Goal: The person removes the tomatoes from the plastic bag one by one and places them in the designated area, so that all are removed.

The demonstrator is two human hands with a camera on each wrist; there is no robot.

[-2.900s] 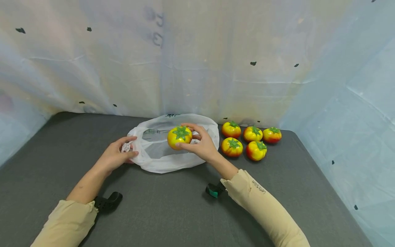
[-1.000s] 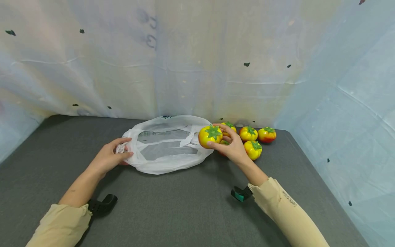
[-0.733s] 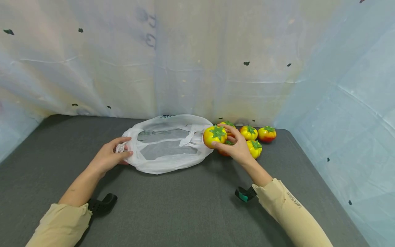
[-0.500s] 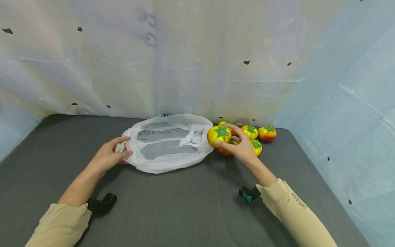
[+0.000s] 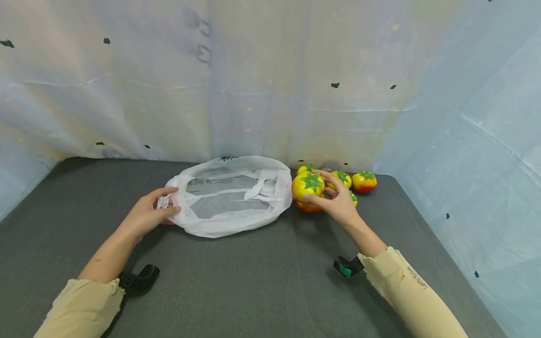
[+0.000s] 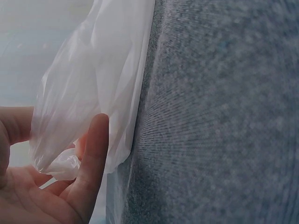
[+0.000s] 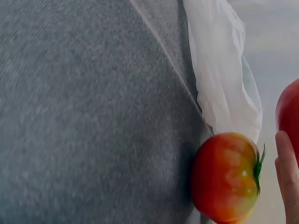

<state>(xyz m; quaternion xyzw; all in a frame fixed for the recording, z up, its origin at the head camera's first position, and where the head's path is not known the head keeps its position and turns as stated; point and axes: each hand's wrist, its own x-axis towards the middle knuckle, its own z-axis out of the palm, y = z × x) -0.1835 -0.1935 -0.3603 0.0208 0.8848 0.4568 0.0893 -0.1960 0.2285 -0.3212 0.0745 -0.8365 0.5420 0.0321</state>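
My left hand (image 5: 148, 215) grips the gathered left end of a white plastic bag (image 5: 226, 229), which lies on the table with its mouth spread open. In the left wrist view, fingers and thumb close around the crumpled plastic (image 6: 65, 165). My right hand (image 5: 339, 204) holds a yellow-red tomato (image 5: 303, 187) with a green leafy top, thumb and fingers on its sides. It is raised just above another tomato (image 5: 308, 207), which sits beside the bag's right end. The right wrist view has that lower tomato (image 7: 224, 179) on the table and part of the held tomato (image 7: 290, 114).
More tomatoes stand behind and right of my right hand: one at the back (image 5: 305, 168), one partly covered (image 5: 346, 179), one farthest right (image 5: 364, 183), one mostly hidden (image 5: 354, 199). A plastic-sheet wall (image 5: 262, 94) rises behind the dark table (image 5: 236, 286).
My right hand has carried the tomato rightward, from over the bag's mouth to above the other tomatoes. My left hand keeps its grip on the bag. The head view has shifted slightly.
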